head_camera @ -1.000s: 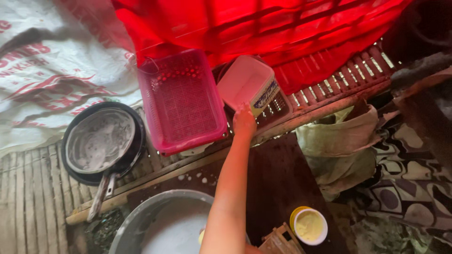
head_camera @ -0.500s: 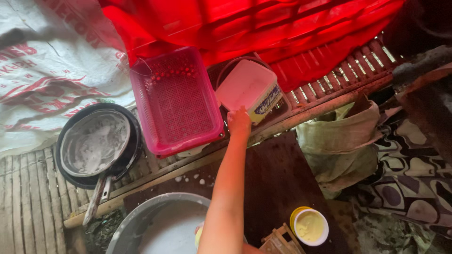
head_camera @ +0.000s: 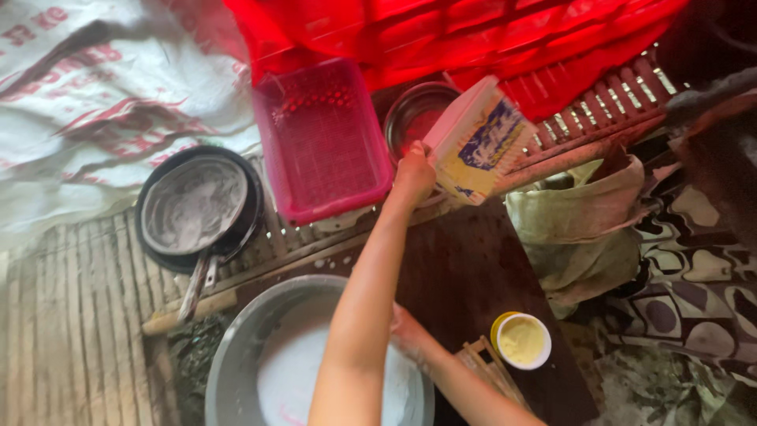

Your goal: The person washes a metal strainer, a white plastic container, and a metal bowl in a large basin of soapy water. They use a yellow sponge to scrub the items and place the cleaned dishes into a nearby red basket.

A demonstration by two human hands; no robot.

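Observation:
My left hand [head_camera: 414, 175] is stretched out and grips the lower corner of a white rectangular plastic tub [head_camera: 481, 142] with a yellow and blue label. The tub is tilted up on edge over red slats, beside a round clear bowl [head_camera: 416, 114]. A pink plastic basket [head_camera: 323, 142] stands just left of the hand. My right hand [head_camera: 406, 327] lies low at the rim of a metal basin [head_camera: 236, 371] of whitish soapy water. My left arm partly hides it, so its fingers do not show.
A dark frying pan [head_camera: 197, 205] with grey residue rests on bamboo slats at the left. A small yellow tub [head_camera: 522, 341] sits on a dark wooden board [head_camera: 473, 268]. Red crates [head_camera: 473, 31] fill the top, a white sack [head_camera: 95, 95] the upper left, green cloth [head_camera: 583, 221] the right.
My left hand has tipped the white tub from flat up onto its edge and shifted it right, uncovering the round bowl beneath it.

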